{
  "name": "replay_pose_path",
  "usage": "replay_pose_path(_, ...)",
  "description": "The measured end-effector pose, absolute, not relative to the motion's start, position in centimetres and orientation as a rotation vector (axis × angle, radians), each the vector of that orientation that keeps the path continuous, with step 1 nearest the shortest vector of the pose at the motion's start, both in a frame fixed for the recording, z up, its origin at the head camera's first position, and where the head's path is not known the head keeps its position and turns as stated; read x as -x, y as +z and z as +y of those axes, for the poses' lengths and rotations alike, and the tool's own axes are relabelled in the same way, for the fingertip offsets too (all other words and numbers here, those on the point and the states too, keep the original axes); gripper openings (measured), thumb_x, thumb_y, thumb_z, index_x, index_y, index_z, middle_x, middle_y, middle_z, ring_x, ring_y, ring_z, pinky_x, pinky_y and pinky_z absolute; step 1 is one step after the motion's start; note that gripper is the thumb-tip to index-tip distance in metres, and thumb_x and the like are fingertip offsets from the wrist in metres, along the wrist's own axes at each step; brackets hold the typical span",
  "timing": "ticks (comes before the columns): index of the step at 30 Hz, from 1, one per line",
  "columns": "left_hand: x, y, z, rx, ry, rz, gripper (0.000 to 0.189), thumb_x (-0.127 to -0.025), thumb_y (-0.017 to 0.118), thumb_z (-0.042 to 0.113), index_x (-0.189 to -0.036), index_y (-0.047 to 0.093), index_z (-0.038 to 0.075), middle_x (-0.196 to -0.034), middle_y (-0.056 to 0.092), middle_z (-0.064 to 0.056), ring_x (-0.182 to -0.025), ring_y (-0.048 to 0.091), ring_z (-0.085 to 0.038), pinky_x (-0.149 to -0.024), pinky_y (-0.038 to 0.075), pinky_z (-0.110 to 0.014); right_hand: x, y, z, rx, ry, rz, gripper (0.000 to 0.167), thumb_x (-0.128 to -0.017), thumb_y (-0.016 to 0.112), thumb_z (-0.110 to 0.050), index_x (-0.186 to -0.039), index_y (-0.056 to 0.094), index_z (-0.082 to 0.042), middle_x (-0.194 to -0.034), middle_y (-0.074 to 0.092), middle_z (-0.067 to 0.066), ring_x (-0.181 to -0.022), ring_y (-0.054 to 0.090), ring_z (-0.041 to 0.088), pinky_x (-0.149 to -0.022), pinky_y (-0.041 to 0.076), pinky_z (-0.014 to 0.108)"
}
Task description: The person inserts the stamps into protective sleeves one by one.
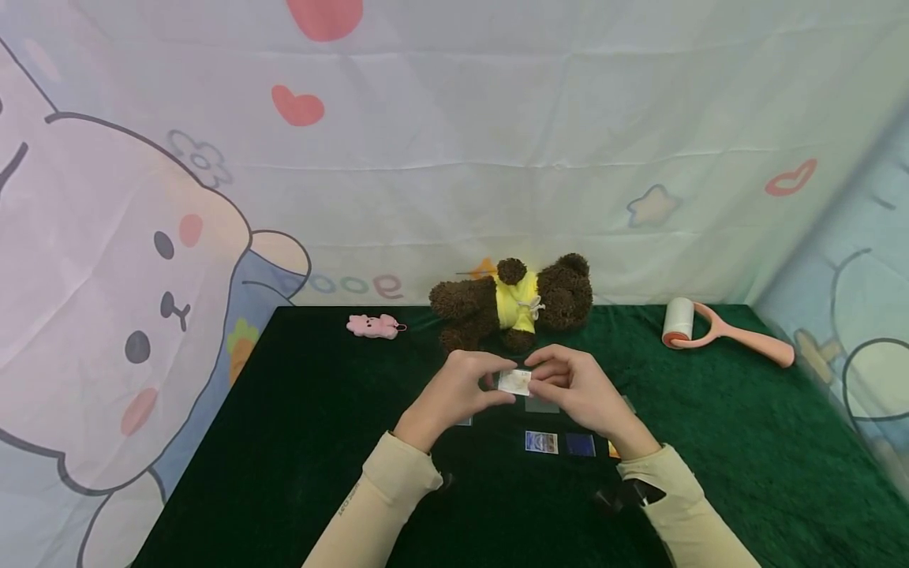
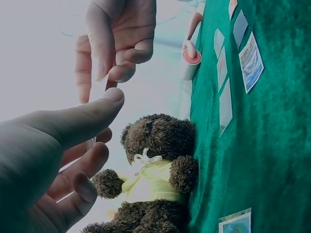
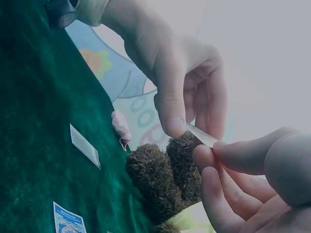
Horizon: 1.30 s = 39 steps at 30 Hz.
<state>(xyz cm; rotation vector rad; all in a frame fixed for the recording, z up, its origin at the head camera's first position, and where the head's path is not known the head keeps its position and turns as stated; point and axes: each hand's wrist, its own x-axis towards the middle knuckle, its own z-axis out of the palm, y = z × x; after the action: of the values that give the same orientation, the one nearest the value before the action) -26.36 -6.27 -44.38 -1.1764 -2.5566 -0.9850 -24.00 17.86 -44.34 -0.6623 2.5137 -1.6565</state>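
Both hands hold one small pale postage stamp point(image 1: 514, 382) in the air, above the dark green cloth and in front of the teddy bear. My left hand point(image 1: 461, 386) pinches its left edge between thumb and fingers. The opposite edge is pinched by my right hand point(image 1: 578, 386). Seen from the right wrist, the stamp point(image 3: 201, 135) is nearly edge-on between the thumbs. Below on the cloth lie a blue stamp with a white border point(image 1: 541, 442) and a dark blue one point(image 1: 580, 445). An orange piece point(image 1: 614, 450) is partly hidden by the right wrist.
A brown teddy bear point(image 1: 561, 300) in a yellow top lies at the back. Left of it is a small pink plush point(image 1: 375, 326). A lint roller point(image 1: 731, 331) with a peach handle lies at the back right. A clear sleeve point(image 1: 542, 405) lies under the hands.
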Motion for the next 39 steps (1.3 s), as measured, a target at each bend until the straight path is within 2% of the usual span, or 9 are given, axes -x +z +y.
replay_pose_path(7, 26.38, -44.41, -6.32, 1.167, -0.977, -2.542, 0.043, -0.087, 0.088, 0.019, -0.127, 0.076, 0.009, -0.115, 0.078, -0.002, -0.077, 0.06, -0.012, -0.066, 0.049, -0.02, 23.96, -44.3, 17.82, 0.655, -1.662, 2.505, 0.028, -0.1, 0.07, -0.002, -0.127, 0.064, -0.003, -0.107, 0.074, 0.014, -0.094, 0.076, 0.035, -0.077, 0.061, 0.03)
replay_pose_path(15, 26.12, -44.22, -6.15, 1.175, -1.0, -2.541, 0.042, -0.088, 0.087, 0.018, -0.127, 0.075, 0.009, -0.117, 0.078, -0.004, -0.08, 0.066, -0.017, -0.07, 0.051, -0.02, 23.9, -44.28, 17.8, 0.638, -1.653, 2.504, 0.029, -0.1, 0.069, -0.002, -0.129, 0.064, -0.003, -0.109, 0.074, 0.014, -0.093, 0.076, 0.021, -0.078, 0.061, 0.031)
replay_pose_path(21, 26.22, -44.33, -6.17, 1.17, -1.001, -2.544, 0.042, -0.088, 0.087, 0.019, -0.128, 0.075, 0.009, -0.118, 0.078, -0.004, -0.081, 0.068, -0.021, -0.07, 0.051, -0.02, 24.08, -44.42, 17.84, 0.64, -1.665, 2.49, 0.026, -0.102, 0.067, -0.002, -0.128, 0.064, -0.002, -0.107, 0.076, 0.014, -0.093, 0.076, 0.026, -0.077, 0.061, 0.032)
replay_pose_path(27, 26.06, -44.24, -6.14, 1.16, -0.987, -2.548, 0.042, -0.088, 0.088, 0.02, -0.127, 0.076, 0.01, -0.118, 0.078, -0.003, -0.082, 0.068, -0.018, -0.072, 0.052, -0.02, 24.05, -44.38, 17.83, 0.646, -1.676, 2.474, 0.026, -0.102, 0.067, -0.002, -0.128, 0.064, -0.002, -0.108, 0.075, 0.015, -0.093, 0.076, 0.028, -0.078, 0.062, 0.038)
replay_pose_path(34, 25.67, -44.02, -5.76, 1.181, -0.96, -2.548, 0.04, -0.088, 0.087, 0.018, -0.126, 0.076, 0.009, -0.119, 0.078, -0.003, -0.089, 0.068, -0.013, -0.079, 0.057, -0.024, 24.03, -44.49, 17.8, 0.636, -1.673, 2.468, 0.029, -0.101, 0.069, -0.003, -0.129, 0.063, -0.003, -0.11, 0.074, 0.015, -0.094, 0.076, 0.025, -0.078, 0.062, 0.034)
replay_pose_path(39, 25.53, -44.09, -5.67, 1.171, -0.933, -2.557, 0.042, -0.088, 0.087, 0.024, -0.127, 0.076, 0.01, -0.119, 0.077, -0.002, -0.093, 0.068, -0.009, -0.081, 0.056, -0.021, 23.98, -44.52, 17.72, 0.642, -1.645, 2.485, 0.029, -0.101, 0.069, -0.005, -0.129, 0.063, -0.003, -0.108, 0.074, 0.014, -0.094, 0.076, 0.028, -0.078, 0.061, 0.033)
